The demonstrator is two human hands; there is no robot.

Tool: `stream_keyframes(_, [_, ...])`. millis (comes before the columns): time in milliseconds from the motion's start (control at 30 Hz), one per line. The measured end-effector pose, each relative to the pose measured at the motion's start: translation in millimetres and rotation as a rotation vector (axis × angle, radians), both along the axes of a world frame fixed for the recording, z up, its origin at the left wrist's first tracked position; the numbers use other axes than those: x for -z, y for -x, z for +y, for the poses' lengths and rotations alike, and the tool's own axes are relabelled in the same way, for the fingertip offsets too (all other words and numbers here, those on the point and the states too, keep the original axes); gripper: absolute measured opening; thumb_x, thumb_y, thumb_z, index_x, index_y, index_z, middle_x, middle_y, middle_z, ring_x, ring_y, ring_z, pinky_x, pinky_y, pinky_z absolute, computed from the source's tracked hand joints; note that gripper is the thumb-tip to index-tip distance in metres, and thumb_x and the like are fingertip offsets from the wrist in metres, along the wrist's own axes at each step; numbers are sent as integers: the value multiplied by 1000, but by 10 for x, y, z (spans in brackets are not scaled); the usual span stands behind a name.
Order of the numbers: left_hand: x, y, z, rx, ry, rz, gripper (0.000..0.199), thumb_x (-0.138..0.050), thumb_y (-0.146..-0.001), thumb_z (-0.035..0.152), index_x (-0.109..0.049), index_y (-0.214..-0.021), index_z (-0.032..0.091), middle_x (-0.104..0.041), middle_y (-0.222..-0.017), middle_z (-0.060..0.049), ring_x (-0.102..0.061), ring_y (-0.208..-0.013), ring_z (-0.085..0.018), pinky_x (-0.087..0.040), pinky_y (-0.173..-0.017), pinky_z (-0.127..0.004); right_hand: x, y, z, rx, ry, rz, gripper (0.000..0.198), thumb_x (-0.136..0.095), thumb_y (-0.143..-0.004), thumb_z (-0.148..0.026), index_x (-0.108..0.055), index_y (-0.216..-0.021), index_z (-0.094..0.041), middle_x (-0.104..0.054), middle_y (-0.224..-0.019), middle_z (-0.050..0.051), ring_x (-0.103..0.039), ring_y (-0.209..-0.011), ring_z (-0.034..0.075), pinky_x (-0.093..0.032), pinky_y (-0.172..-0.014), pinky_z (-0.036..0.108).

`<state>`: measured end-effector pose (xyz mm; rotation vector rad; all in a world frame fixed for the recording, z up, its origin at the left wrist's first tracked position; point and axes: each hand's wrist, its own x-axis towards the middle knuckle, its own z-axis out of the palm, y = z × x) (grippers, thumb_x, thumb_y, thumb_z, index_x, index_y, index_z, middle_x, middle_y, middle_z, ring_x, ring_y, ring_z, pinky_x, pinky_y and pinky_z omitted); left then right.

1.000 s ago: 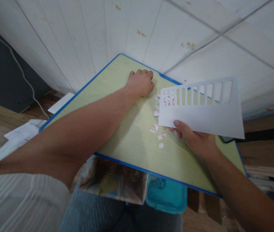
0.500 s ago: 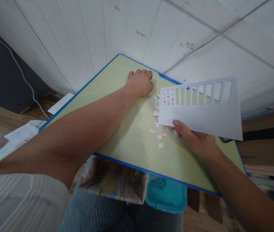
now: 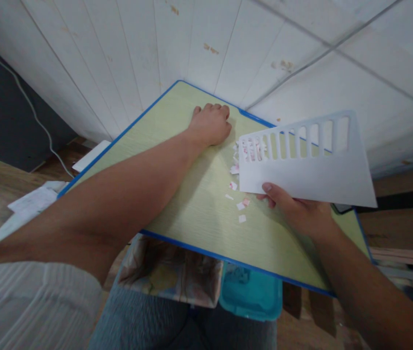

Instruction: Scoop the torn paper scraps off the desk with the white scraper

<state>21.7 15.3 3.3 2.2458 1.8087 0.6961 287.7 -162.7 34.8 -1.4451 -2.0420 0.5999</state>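
A white plastic plate [image 3: 301, 177] with a row of slots that widen toward the right is tilted over the tabletop [image 3: 180, 204]. My right hand [image 3: 294, 206] grips its lower edge, thumb on top and the other fingers mostly underneath. Small white and pink paper scraps [image 3: 242, 205] lie scattered beside the plate, and more show through its narrow slots at the left end. My left hand [image 3: 211, 122] rests on the table near the far edge, back upward, with fingers curled and nothing visible in them.
The light yellow-green table has a blue rim and stands against a white panelled wall [image 3: 199, 34]. Below its front edge are an open box-like container [image 3: 188, 282] and a turquoise tub [image 3: 252, 294]. Papers [image 3: 34, 204] lie on the floor at left. A cable [image 3: 286, 78] runs along the wall.
The right end of the slotted plate has shifted a little farther right and its angle has changed slightly. One pink-marked scrap by its left end has moved slightly left. My left hand stays in place.
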Motion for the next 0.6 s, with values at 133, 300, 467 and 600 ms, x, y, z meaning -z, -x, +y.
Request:
stream_keyframes(133, [18, 8, -2, 4, -22, 8, 50, -58, -111, 30, -79, -157, 27, -73, -165, -16, -60, -159, -43, -41, -137, -66, 8, -70, 27, 1, 44, 8, 43, -80, -108, -56, -81, -73, -32, -83, -74, 1, -80, -68, 26, -70, -74, 40])
stream_keyframes(300, [27, 0, 6, -11, -23, 12, 51, -61, -110, 28, -78, -159, 31, -76, -162, -13, -59, -158, -43, -41, -138, -65, 53, 46, -19, 10, 0, 12, 54, -82, -107, -55, -69, -59, -34, -81, -69, 1, -79, -67, 28, -72, -76, 41])
stream_keyframes(467, [18, -2, 3, -5, -34, 33, 46, -61, -112, 26, -80, -154, 27, -75, -162, -14, -61, -158, -41, -43, -137, -62, 67, -7, 13, 4, 17, 37, 43, -82, -107, -51, -79, -68, -33, -82, -71, 2, -79, -67, 28, -71, -73, 42])
stream_keyframes(600, [11, -6, -7, -11, -29, 32, 46, -60, -112, 25, -79, -155, 29, -75, -161, -13, -60, -159, -40, -42, -138, -61, 66, -51, 29, 0, 31, 48, 43, -82, -107, -51, -79, -69, -32, -82, -71, 1, -79, -68, 27, -72, -75, 40])
